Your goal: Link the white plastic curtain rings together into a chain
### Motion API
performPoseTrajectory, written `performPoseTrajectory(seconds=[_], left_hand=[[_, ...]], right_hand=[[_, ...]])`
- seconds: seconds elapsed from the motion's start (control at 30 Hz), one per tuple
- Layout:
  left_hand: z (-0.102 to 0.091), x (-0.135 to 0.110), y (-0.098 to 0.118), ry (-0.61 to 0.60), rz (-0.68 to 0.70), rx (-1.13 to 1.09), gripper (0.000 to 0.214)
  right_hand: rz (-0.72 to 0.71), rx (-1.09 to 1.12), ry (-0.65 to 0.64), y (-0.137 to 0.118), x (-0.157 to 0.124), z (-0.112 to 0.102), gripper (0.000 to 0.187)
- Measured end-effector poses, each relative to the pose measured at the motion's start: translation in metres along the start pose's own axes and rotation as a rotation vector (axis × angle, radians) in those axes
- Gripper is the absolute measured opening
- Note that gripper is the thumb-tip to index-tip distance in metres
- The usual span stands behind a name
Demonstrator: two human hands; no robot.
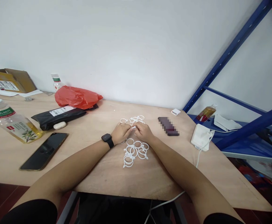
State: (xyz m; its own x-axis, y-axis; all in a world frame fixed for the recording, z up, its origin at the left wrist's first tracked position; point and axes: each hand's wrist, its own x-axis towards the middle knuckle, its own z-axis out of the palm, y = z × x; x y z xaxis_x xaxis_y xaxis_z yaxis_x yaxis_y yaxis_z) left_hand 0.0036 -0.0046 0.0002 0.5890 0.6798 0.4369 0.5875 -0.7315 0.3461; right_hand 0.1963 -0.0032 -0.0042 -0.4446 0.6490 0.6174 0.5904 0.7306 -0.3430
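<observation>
Over the middle of the table, my left hand and my right hand meet with fingertips pinched. Between them shows a small part of a white plastic ring; the fingers cover most of it. Nearer to me lies a loose group of several white rings with small tabs, some overlapping. Just beyond my fingers is a second group of white rings, partly hidden by the hands. A black smartwatch is on my left wrist.
Left: a phone, a plastic bottle with yellow liquid, a black parcel, a red plastic bag and a cardboard box. Right: a pixelated dark object, a white power adapter with cable, and a blue metal rack.
</observation>
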Motion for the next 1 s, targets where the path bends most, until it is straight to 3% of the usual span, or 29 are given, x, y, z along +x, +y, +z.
performPoseTrajectory(seconds=[0.2, 0.43, 0.53, 0.77, 1.0], left_hand=[[0.001, 0.0, -0.001, -0.001, -0.009, -0.062, 0.026], [-0.001, 0.0, -0.011, 0.213, -0.232, -0.11, 0.037], [-0.004, -0.001, -0.01, 0.161, -0.255, -0.103, 0.042], [-0.002, -0.002, -0.006, -0.086, -0.149, -0.039, 0.011], [0.004, -0.003, -0.011, -0.099, -0.173, -0.059, 0.013]], right_hand=[[0.029, 0.008, 0.01, 0.005, -0.002, 0.0, 0.023], [0.044, -0.032, 0.182, 0.011, 0.001, 0.0, 0.038], [0.125, -0.072, 0.202, 0.014, 0.003, 0.001, 0.045], [0.104, -0.032, 0.19, 0.016, 0.002, 0.004, 0.042], [0.066, -0.009, 0.196, 0.014, 0.002, 0.005, 0.039]])
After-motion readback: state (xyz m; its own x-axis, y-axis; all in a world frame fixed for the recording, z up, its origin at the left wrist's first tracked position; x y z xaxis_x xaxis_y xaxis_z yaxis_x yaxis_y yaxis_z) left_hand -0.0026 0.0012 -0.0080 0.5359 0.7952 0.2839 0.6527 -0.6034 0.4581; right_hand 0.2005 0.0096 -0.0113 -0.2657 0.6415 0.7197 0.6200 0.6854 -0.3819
